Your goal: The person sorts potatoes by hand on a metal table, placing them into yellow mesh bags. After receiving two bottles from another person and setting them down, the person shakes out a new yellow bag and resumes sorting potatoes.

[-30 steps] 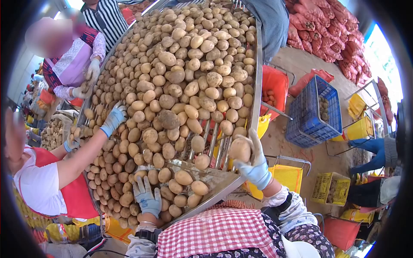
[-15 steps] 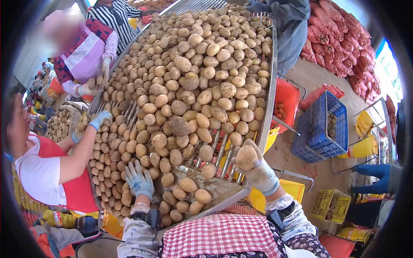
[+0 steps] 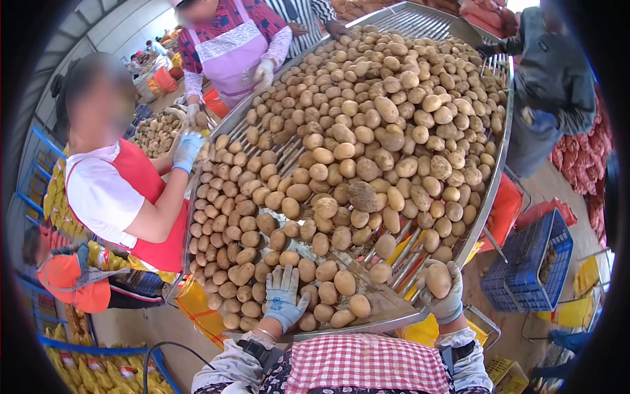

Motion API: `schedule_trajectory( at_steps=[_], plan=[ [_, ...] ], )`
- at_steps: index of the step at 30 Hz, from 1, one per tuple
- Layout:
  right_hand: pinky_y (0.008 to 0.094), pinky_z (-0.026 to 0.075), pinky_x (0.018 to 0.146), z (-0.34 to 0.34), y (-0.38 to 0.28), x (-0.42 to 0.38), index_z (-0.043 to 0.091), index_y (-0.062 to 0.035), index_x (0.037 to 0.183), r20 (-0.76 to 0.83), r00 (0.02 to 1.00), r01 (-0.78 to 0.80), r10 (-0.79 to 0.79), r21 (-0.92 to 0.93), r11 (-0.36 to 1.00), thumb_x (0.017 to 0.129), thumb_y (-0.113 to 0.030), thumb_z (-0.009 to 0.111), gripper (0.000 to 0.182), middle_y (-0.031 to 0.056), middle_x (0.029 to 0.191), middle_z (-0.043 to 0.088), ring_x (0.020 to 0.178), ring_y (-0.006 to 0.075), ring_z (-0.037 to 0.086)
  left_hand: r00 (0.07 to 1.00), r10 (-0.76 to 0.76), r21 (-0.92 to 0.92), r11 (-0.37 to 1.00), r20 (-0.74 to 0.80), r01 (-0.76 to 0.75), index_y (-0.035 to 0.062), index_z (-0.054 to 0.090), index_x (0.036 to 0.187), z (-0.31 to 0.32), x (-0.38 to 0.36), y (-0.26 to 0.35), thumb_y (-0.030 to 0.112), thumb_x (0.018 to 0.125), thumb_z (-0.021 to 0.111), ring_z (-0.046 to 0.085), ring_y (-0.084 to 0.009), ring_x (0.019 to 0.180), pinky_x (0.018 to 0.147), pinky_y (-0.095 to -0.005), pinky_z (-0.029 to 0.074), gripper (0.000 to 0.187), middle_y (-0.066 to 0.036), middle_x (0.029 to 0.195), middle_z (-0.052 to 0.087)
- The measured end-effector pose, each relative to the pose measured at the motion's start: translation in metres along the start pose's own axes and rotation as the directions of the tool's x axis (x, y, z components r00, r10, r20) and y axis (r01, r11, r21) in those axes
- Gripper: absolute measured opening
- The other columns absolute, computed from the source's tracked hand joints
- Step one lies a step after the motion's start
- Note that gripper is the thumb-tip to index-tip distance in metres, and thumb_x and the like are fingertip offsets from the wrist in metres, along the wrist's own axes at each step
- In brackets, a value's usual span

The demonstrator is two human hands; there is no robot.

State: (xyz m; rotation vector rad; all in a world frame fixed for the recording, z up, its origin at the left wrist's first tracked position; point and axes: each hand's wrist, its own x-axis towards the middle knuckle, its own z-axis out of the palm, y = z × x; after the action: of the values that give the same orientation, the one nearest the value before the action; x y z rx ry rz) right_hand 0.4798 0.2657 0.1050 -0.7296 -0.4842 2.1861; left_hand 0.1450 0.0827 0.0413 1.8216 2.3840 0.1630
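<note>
A large heap of potatoes (image 3: 394, 118) covers a metal sorting table (image 3: 377, 305) with slatted parts. My left hand (image 3: 283, 299), in a pale glove with blue print, lies palm down on the potatoes near the front edge, fingers spread and holding nothing. At the table's right front corner, my right hand (image 3: 448, 295), gloved too, holds a large potato (image 3: 438, 278) with its fingers wrapped round it. Small potatoes (image 3: 223, 230) lie closely packed left of my left hand, and several loose ones (image 3: 344, 283) rest between my two hands.
A co-worker in a red apron (image 3: 154, 210) stands at the table's left side. Another in a purple apron (image 3: 233, 59) is beyond, and one in dark clothes (image 3: 548, 85) stands at the right. Blue crates (image 3: 528, 262) and a yellow crate (image 3: 508, 375) sit right of the table.
The view has swung left, so the table appears further right. My right hand still holds the potato. My left hand remains spread on the potatoes. The red-aproned co-worker's hands are now off the table.
</note>
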Motion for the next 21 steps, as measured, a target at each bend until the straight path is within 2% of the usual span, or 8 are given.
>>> schedule_trajectory(
  at_steps=[1, 3, 7, 9, 11, 17, 19, 21],
  plan=[
    [0.0252, 0.048, 0.039, 0.0, 0.002, 0.005, 0.057, -0.001, 0.111, -0.035, 0.998, -0.052, 0.051, -0.022, 0.998, 0.091, -0.051, 0.042, 0.056, 0.0126, 0.08, 0.067, 0.054, 0.0199, 0.064, 1.0, 0.011, -0.003, 1.0, -0.018, -0.011, 0.0056, 0.026, 0.146, 0.002, 0.0, -0.002, 0.046, 0.084, 0.053, 0.015, -0.0405, 0.14, 0.114, -0.0523, 0.006, 0.079, -0.017, 0.153, 0.019],
    [0.027, 0.048, 0.04, 0.0, 0.007, 0.012, 0.057, -0.0034, 0.113, -0.035, 0.994, -0.105, 0.106, 0.027, 0.994, 0.092, -0.048, 0.042, 0.052, 0.0135, 0.08, 0.067, 0.054, 0.0228, 0.063, 0.999, -0.001, -0.004, 1.0, -0.045, 0.001, 0.0064, 0.027, 0.145, 0.002, -0.002, -0.004, 0.047, 0.084, 0.053, 0.016, -0.0393, 0.14, 0.114, -0.0522, 0.006, 0.078, -0.016, 0.153, 0.02],
    [0.0301, 0.052, 0.048, 0.031, 0.011, 0.019, 0.05, -0.0091, 0.124, -0.072, 0.99, -0.117, 0.125, 0.106, 0.987, 0.092, -0.048, 0.045, 0.05, 0.0152, 0.094, 0.066, 0.067, 0.0253, 0.065, 0.998, -0.041, -0.04, 0.998, -0.056, 0.039, 0.0064, 0.032, 0.143, -0.005, 0.0, 0.002, 0.047, 0.085, 0.051, 0.02, -0.037, 0.139, 0.114, -0.0518, 0.008, 0.074, -0.017, 0.15, 0.026],
    [0.0285, 0.052, 0.054, 0.032, 0.023, 0.019, 0.047, -0.0088, 0.128, -0.02, 1.0, 0.01, -0.011, -0.068, 0.998, 0.092, -0.044, 0.05, 0.051, 0.0148, 0.102, 0.064, 0.077, 0.0228, 0.065, 0.998, -0.026, -0.052, 0.998, -0.05, 0.024, 0.0062, 0.032, 0.143, -0.006, 0.0, 0.001, 0.047, 0.086, 0.05, 0.02, -0.0374, 0.139, 0.114, -0.0521, 0.009, 0.073, -0.017, 0.15, 0.026],
    [0.0303, 0.053, 0.058, 0.03, 0.025, 0.013, 0.048, -0.0086, 0.125, 0.041, 0.999, 0.004, 0.0, -0.101, 0.995, 0.091, -0.042, 0.053, 0.048, 0.0135, 0.101, 0.063, 0.079, 0.0228, 0.064, 0.998, -0.029, -0.038, 0.999, -0.061, 0.026, 0.0054, 0.033, 0.142, -0.006, -0.001, 0.001, 0.047, 0.086, 0.05, 0.021, -0.0381, 0.138, 0.114, -0.0522, 0.01, 0.072, -0.017, 0.15, 0.026],
    [0.0343, 0.053, 0.06, 0.002, 0.036, 0.004, 0.054, -0.0062, 0.115, -0.145, 0.984, 0.05, -0.099, -0.308, 0.95, 0.091, -0.042, 0.051, 0.044, 0.0128, 0.096, 0.063, 0.075, 0.0236, 0.063, 0.995, 0.03, -0.146, 0.988, -0.091, -0.043, 0.0014, 0.038, 0.138, -0.007, -0.001, -0.005, 0.045, 0.084, 0.053, 0.025, -0.0409, 0.136, 0.112, -0.0536, 0.014, 0.071, -0.021, 0.146, 0.031],
    [0.0316, 0.051, 0.055, -0.015, 0.025, -0.01, 0.054, -0.0083, 0.116, -0.164, 0.966, 0.142, -0.2, -0.312, 0.939, 0.091, -0.042, 0.047, 0.043, 0.0115, 0.096, 0.064, 0.071, 0.0201, 0.061, 0.99, 0.055, -0.184, 0.98, -0.128, -0.078, 0.0031, 0.038, 0.138, -0.009, -0.006, -0.017, 0.043, 0.083, 0.053, 0.025, -0.0409, 0.136, 0.112, -0.0541, 0.014, 0.07, -0.02, 0.146, 0.031],
    [0.025, 0.045, 0.048, -0.04, 0.004, -0.032, 0.057, -0.0142, 0.11, -0.346, 0.888, 0.195, -0.303, -0.314, 0.929, 0.089, -0.046, 0.05, 0.039, 0.0095, 0.091, 0.064, 0.063, 0.0166, 0.058, 0.98, 0.081, -0.131, 0.986, -0.183, -0.106, 0.0049, 0.04, 0.138, -0.019, -0.01, -0.032, 0.043, 0.085, 0.052, 0.025, -0.0385, 0.137, 0.113, -0.0525, 0.013, 0.066, -0.018, 0.148, 0.03]
  ],
)
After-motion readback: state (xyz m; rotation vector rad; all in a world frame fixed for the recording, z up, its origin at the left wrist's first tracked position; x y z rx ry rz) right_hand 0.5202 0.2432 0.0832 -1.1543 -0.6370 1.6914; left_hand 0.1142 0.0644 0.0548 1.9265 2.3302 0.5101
